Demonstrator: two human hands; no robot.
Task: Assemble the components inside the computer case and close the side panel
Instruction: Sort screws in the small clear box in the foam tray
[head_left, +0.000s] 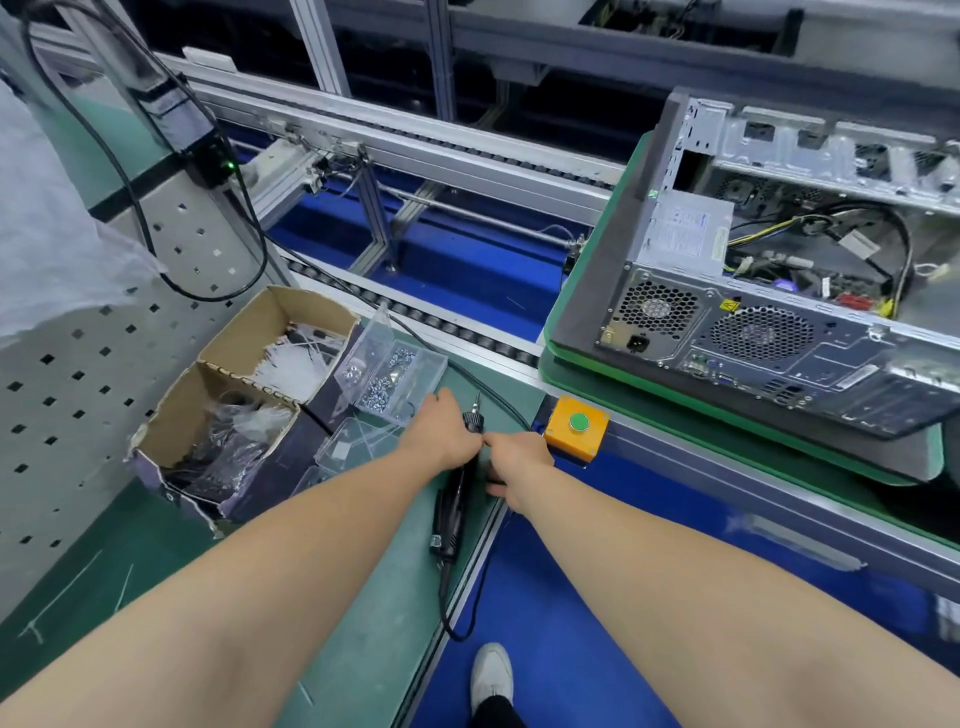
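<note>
Since both hands meet at the screwdriver (453, 501), this entry is filed under tool pick-up, ahead of fastening.

Item 1, screwdriver: black, corded, lying on the green mat (363, 571) with its bit pointing away from the person. Its cord (470, 597) loops off the bench edge.

Item 2, left hand (441, 436): laid over the tool just below the chuck, fingers curled down round the body, apparently gripping it.

Item 3, right hand (519, 462): just beside the tool, touching the left hand, fingers bent downward. Whether it holds anything cannot be told.

Item 4, computer case (779, 332): on its side on a green tray (571, 376) on the conveyor, well apart to the right. Its open side faces up with the wiring exposed, and no side panel is fitted.

Item 5, screw box (392, 376): clear plastic, lid up, just beyond the left hand.

Item 6, cardboard box (244, 395): two compartments, with white ties in the far one.

Item 7, yellow button box (576, 428): just right of the right hand.

Handling notes, as judgement: settle the tool in one hand with a firm mid-body grip. Free the cord so it trails clear of the bench edge and the button. Take screws while near their box. Avoid brushing the green button during the lift.
</note>
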